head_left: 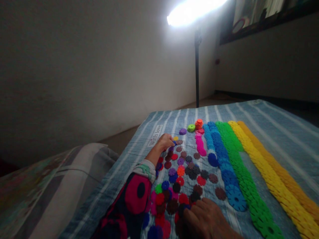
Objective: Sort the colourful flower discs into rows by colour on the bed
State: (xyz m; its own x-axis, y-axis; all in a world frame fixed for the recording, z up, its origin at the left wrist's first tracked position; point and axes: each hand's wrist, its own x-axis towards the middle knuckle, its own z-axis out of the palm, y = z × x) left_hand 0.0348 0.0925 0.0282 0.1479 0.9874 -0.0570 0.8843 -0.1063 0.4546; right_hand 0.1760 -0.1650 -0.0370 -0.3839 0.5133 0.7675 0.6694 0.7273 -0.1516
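Note:
Loose notched plastic discs (180,170) in red, brown, purple, black and blue lie scattered over the striped blue cloth. My left hand (164,142) reaches to the far side of this scatter, its fingers pinched at a dark blue disc (174,143) beside a yellow disc (175,138). Near the front, my right hand (205,219) is closed with a dark blue disc (183,209) at its fingertips, partly hidden by the fingers. To its right, overlapping discs form long rows: blue (225,166), green (239,172), yellow (264,172) and orange (279,172).
Small piles in purple (182,131), lime green (191,127) and orange-red (199,123) stand behind a short pink row (200,144). Folded bedding (74,186) lies at left. Beyond the cloth-covered surface (249,116), a bright lamp on a black pole (197,73) stands by the wall.

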